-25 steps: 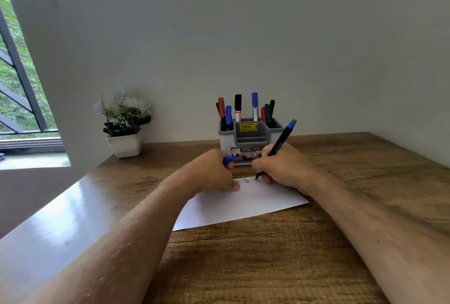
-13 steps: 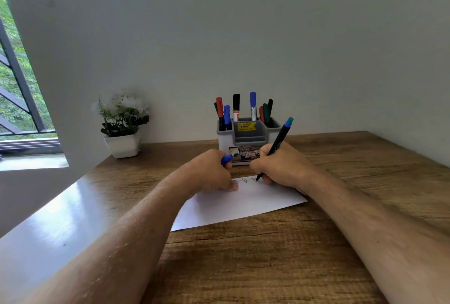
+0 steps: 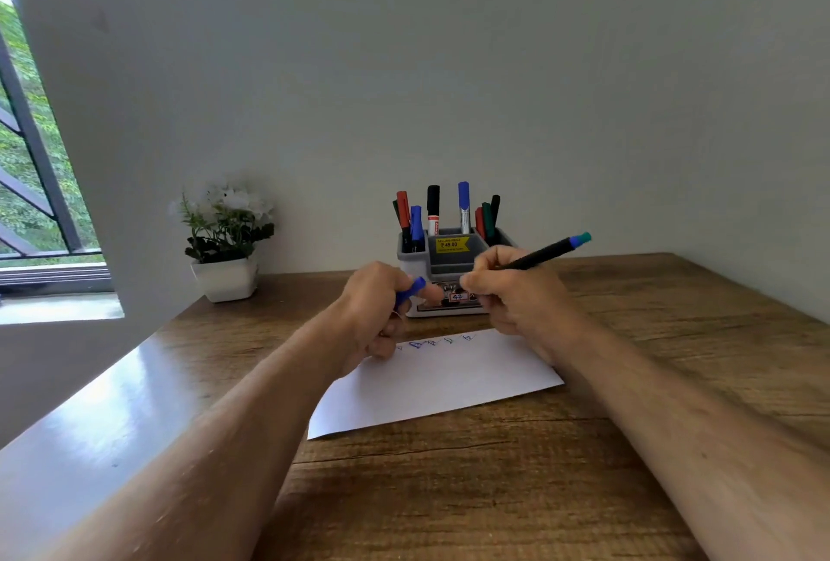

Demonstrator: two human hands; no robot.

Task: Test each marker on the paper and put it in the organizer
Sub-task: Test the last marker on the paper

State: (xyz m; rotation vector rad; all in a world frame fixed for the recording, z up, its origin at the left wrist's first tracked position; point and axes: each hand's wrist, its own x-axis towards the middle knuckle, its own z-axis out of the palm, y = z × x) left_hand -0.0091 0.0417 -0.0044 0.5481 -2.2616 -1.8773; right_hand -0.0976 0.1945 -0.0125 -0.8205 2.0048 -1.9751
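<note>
Above the far edge of the paper (image 3: 442,376), right hand (image 3: 516,295) raised off the sheet, fingers closed round a black marker (image 3: 539,256), barrel slanting up and to the right, blue-green end highest, writing tip hidden behind the fingers. Just to the left, left hand (image 3: 375,306) curled round a blue cap (image 3: 411,289), one end poking out between the fingers, hand lifted with lower knuckles close over the paper's far left corner (contact with the sheet impossible to judge). Two hands near each other, not touching. Along the sheet's far edge, a row of small blue test marks (image 3: 433,342). Sheet lying flat and skewed on a wooden table (image 3: 494,493). Beyond the hands, against the wall, a grey organizer (image 3: 449,266) with a yellow price sticker on its front, partly covered by both hands. Standing upright inside: red, blue and dark markers (image 3: 409,221) in the left compartment, a black-capped and a blue-capped one at the back centre, red, green and black ones at the right. Further left on the table, well apart from the organizer, a white pot of white flowers (image 3: 224,241). At far left, a window (image 3: 27,156) with greenery outside.
</note>
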